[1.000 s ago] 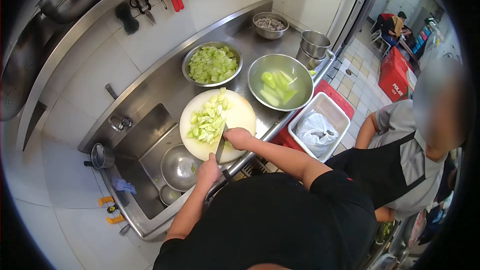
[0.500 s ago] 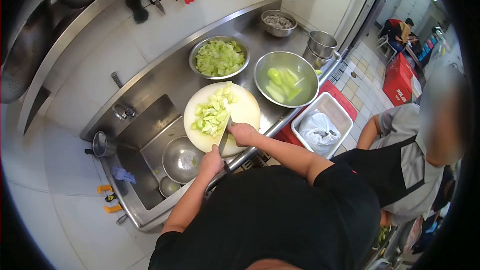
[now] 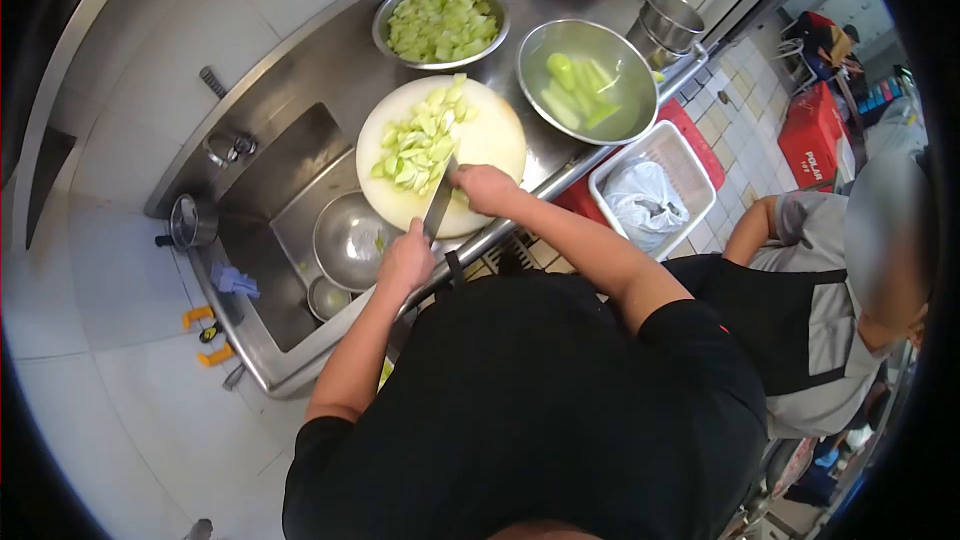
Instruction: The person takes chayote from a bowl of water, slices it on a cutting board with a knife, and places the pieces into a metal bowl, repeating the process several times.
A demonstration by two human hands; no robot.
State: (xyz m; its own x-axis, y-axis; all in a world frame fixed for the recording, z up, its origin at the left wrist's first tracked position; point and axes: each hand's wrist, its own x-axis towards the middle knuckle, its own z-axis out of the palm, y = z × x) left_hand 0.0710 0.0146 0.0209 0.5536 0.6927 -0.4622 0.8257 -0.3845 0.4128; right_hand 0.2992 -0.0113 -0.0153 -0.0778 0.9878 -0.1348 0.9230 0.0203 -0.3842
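A knife (image 3: 438, 206) with a broad blade slants over the lower part of the round white cutting board (image 3: 499, 143). My left hand (image 3: 407, 258) is closed on its lower end, at the board's near edge. Closed at the upper end of the knife is my right hand (image 3: 485, 188); which hand has the handle is hidden. Cut pale green vegetable pieces (image 3: 420, 145) are heaped on the board, left of and beyond the blade. Behind the board, a metal bowl holds more cut green pieces (image 3: 443, 25). Peeled green lengths (image 3: 580, 90) lie in water in a large bowl (image 3: 640, 100) to the right.
The sink (image 3: 262, 275) at left holds a metal bowl (image 3: 350, 240) and a smaller one. A white basket (image 3: 702, 180) with a plastic bag (image 3: 643, 202) stands beyond the counter's right edge. A person in a black apron (image 3: 770, 315) is close at right. Metal pots (image 3: 672, 20) stand behind.
The view has tilted down, so the counter and bowls appear higher. Both hands remain on the knife, which still lies over the lower part of the board.
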